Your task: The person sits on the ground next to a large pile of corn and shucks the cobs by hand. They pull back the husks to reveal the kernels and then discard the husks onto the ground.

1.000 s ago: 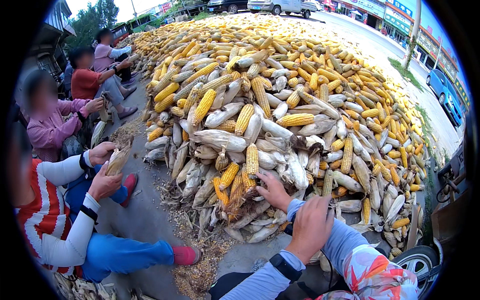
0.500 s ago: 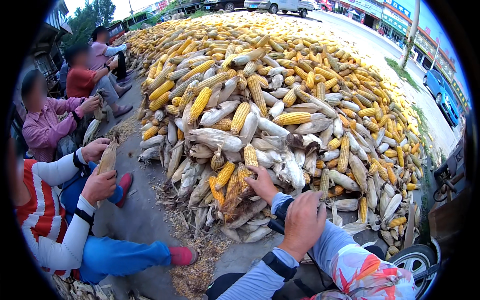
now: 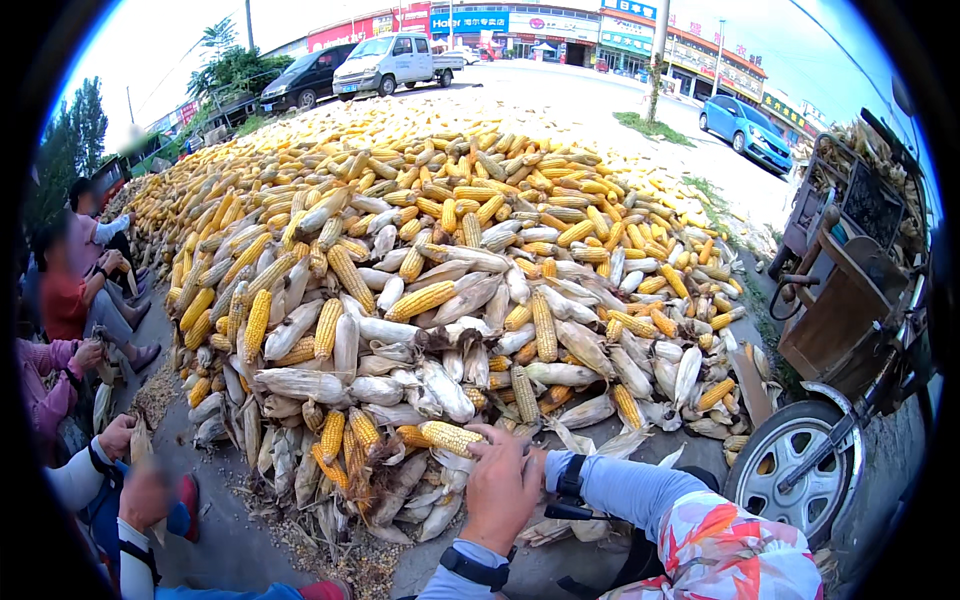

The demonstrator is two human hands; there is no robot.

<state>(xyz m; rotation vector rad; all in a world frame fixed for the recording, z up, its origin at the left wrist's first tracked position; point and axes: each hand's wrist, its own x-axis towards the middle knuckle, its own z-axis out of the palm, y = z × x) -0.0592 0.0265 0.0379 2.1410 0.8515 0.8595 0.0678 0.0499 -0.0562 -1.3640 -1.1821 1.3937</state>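
My two hands meet in front of the corn heap (image 3: 470, 290), at its near edge. A bare pale-yellow corn cob (image 3: 450, 438) sticks out from them to the left, lying level. My left hand (image 3: 500, 495) is closed, its bent fingers at the cob's right end. Behind it, my right hand (image 3: 536, 470) is closed round that same end, most of its fingers hidden by the left. Just left of the held cob, several yellow cobs (image 3: 333, 435) lie among dry husks and brown silk.
Co-workers sit along the left side; the nearest person's hand (image 3: 146, 495) is beside a husked ear. A three-wheeled cart with a spoked front wheel (image 3: 797, 470) stands close at right. Loose kernels (image 3: 365, 560) cover the ground ahead. Beyond the heap are parked vehicles, including a blue car (image 3: 748, 130).
My right hand has drawn back from the heap to my left hand, bringing the corn cob with it. The view has swung up and to the right, showing more of the cart.
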